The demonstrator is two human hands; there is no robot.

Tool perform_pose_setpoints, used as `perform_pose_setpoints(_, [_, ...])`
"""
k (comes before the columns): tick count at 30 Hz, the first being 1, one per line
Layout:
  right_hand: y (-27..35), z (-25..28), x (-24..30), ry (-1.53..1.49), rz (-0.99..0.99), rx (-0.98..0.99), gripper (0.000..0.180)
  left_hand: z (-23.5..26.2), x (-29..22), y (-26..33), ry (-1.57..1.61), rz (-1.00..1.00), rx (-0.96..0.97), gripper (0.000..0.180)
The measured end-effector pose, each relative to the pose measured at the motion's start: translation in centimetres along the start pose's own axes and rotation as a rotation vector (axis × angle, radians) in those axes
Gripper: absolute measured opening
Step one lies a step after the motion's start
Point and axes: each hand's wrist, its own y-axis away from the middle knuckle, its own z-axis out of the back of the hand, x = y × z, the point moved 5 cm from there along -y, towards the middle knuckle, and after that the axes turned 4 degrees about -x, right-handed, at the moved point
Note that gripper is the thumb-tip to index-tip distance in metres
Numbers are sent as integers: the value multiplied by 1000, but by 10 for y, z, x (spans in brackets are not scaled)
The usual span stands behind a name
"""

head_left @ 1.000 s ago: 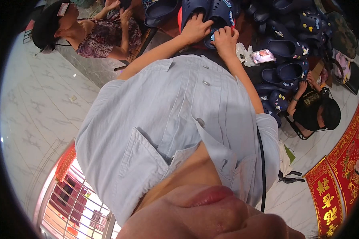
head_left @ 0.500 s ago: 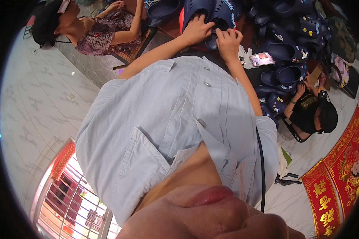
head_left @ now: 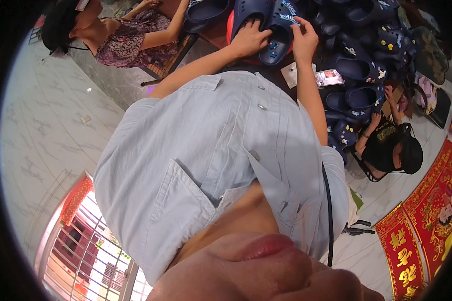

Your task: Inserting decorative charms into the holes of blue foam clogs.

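Observation:
Two navy clogs lie side by side at the top middle, toes pointing away. My left hand (head_left: 251,40) has its fingers in the opening of the left clog (head_left: 247,10) and grips it there, its thumb near the gap between the two. My right hand (head_left: 305,41) is raised at the right edge of the right clog (head_left: 273,31), beside the light-blue lettered charm (head_left: 289,11). Its thumb and forefinger are pinched together; whatever they hold is too small to make out. Small blue and red pieces (head_left: 272,48) show inside the right clog's heel.
A red round edge (head_left: 230,27) shows beside the left clog. To the right lie a white card (head_left: 289,75), a lit phone (head_left: 329,77) and many decorated navy clogs (head_left: 354,67). One person (head_left: 140,42) sits at upper left, another (head_left: 389,145) at right.
My right hand has lifted from the right clog's heel and moved up and right to its edge, uncovering the small pieces inside. My left hand stays in place.

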Motion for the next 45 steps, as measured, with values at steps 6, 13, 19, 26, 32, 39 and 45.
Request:
perform_pose_setpoints(6, [-25, -31, 7, 305, 433, 7, 17, -6, 1, -2, 22, 36, 64, 38])
perform_pose_setpoints(13, [-34, -54, 5, 628, 632, 151, 14, -6, 3, -1, 58, 55, 29, 36])
perform_pose_setpoints(19, [-41, -53, 5, 677, 679, 334, 13, -4, 1, -2, 90, 75, 50, 35])
perform_pose_setpoints(26, [-43, -52, 13, 782, 726, 376, 15, -5, 1, 0, 80, 34, -18, 39])
perform_pose_setpoints(32, [-48, -54, 9, 851, 643, 470, 18, -6, 0, -2, 64, 32, -17, 37])
perform_pose_setpoints(39, [-41, -58, 17, 976, 628, 588, 25, -8, 2, -2, 72, 58, 19, 35])
perform_pose_setpoints(45, [-50, -43, -5, 734, 532, 497, 25, -8, 0, -3, 57, 20, -34, 34])
